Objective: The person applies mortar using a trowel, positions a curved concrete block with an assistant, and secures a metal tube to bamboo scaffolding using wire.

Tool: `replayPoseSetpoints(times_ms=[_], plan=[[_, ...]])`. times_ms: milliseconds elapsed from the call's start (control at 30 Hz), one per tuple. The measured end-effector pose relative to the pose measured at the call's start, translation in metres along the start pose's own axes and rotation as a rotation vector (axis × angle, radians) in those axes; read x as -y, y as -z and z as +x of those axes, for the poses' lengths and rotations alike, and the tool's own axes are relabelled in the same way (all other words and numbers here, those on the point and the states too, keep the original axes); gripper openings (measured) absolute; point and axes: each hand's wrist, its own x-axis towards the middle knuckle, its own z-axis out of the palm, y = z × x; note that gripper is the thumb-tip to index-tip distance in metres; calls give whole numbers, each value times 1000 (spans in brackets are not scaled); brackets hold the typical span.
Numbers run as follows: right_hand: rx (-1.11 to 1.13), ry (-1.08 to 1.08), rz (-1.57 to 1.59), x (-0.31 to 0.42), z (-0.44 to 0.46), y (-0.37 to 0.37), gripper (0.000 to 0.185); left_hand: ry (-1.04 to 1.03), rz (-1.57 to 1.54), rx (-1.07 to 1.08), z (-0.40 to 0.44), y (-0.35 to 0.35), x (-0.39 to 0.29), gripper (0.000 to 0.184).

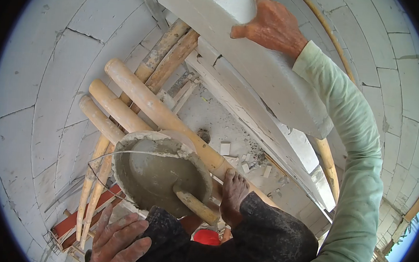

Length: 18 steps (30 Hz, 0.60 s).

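My right hand (276, 27) grips the top edge of a large pale block (251, 68), thumb on its near face and fingers over its top. The block stands on a wall of similar blocks (297, 146). At the bottom left, my left hand (117, 238) has its fingers apart and holds nothing; it is near my dark trouser leg. Between my left hand and the block is a bucket (161, 171) of wet grey mortar, with a wooden handle (195, 204) leaning out of it and a wire bail across its rim.
Bamboo poles (158, 108) run under my bare foot (235, 192) and the bucket. Far below lies a floor (203, 109) with rubble and block pieces. Block walls (64, 74) rise at left and right. A red object (207, 236) shows below my legs.
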Motion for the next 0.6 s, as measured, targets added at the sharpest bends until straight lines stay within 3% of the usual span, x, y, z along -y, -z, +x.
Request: replayPoseSetpoints(times_ms=[100, 300, 433, 500, 600], plan=[[30, 78, 48, 1, -1, 5, 68, 11, -10, 0, 0, -2, -2, 65], [56, 12, 92, 4, -5, 8, 61, -7, -30, -37, 11, -5, 1, 72], [-106, 166, -20, -6, -2, -11, 72, -49, 163, 2, 34, 3, 17, 70], [-117, 179, 8, -6, -4, -12, 57, -91, 228, -8, 54, 16, 25, 71], [-169, 232, -25, -7, -4, -15, 57, -178, 409, -260, 103, 47, 29, 80]])
